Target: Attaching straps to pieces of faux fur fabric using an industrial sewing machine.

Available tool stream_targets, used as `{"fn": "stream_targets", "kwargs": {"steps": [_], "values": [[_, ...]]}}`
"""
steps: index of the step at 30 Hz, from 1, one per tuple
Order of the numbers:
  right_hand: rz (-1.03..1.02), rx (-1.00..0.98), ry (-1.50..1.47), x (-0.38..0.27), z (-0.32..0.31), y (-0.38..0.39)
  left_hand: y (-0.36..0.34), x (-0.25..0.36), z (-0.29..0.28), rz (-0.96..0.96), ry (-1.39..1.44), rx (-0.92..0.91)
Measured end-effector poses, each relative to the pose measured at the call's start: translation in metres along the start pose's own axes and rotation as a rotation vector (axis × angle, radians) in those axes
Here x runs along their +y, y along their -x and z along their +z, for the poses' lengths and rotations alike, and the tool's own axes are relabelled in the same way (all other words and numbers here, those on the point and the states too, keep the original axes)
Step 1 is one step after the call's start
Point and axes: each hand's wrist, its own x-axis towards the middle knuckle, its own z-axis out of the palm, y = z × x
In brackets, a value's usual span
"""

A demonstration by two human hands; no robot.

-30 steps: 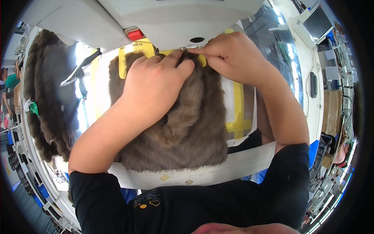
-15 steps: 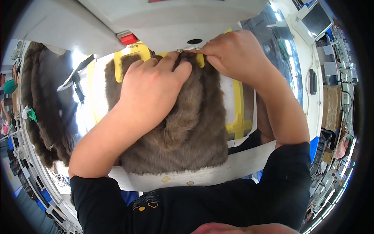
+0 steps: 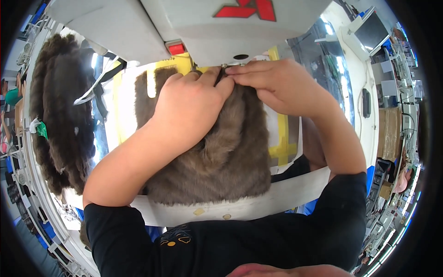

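A brown fur piece (image 3: 226,177) lies in front of me under the head of a pale grey sewing machine (image 3: 198,32), with a raised fold along its middle. My left hand (image 3: 191,104) rests on its upper part, fingers curled and closed on the fur. From the right, my right hand (image 3: 281,85) reaches in with its fingers pressed together, and their tips pinch the fur at the fold's far end. Both hands' fingertips nearly meet just below the machine head. The needle area and the fur's far edge are largely hidden there.
More dark brown fur (image 3: 67,111) is heaped at the left. Yellow tape (image 3: 284,150) marks the work surface beside the fur piece. A white board (image 3: 258,210) runs along the near edge. A monitor (image 3: 371,30) stands at the far right, and a red button (image 3: 176,48) sits on the machine.
My right hand has moved left and closer to my left hand, its fingers now straighter. The machine head shows more as the view has shifted. Yellow slotted plate is covered less by fur.
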Motion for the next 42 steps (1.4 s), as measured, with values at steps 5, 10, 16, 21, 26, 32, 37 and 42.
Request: {"fn": "stream_targets", "kwargs": {"steps": [5,10,16,21,26,32,37,42], "values": [[0.09,-0.058,0.0,-0.001,0.003,0.002,0.0,0.002,-0.001,0.015,-0.011,-0.024],[0.073,-0.044,0.087,-0.008,0.005,-0.001,-0.001,0.001,-0.004,0.005,-0.007,-0.049],[0.081,-0.022,0.249,-0.024,0.007,-0.006,-0.002,-0.001,-0.003,0.085,-0.032,0.046],[0.088,-0.007,0.246,-0.02,0.013,-0.007,0.0,-0.002,-0.002,0.101,-0.043,0.049],[0.121,-0.047,0.253,-0.025,0.009,-0.007,-0.001,0.0,-0.004,0.078,-0.047,0.03],[0.13,-0.021,0.223,-0.024,0.009,-0.009,-0.004,0.0,-0.005,0.049,-0.006,0.002],[0.137,-0.033,0.217,-0.025,0.008,-0.01,-0.004,-0.001,-0.005,0.031,0.01,-0.01],[0.156,-0.03,0.202,-0.023,0.005,-0.009,-0.006,-0.001,-0.004,0.041,0.045,0.001]]}}
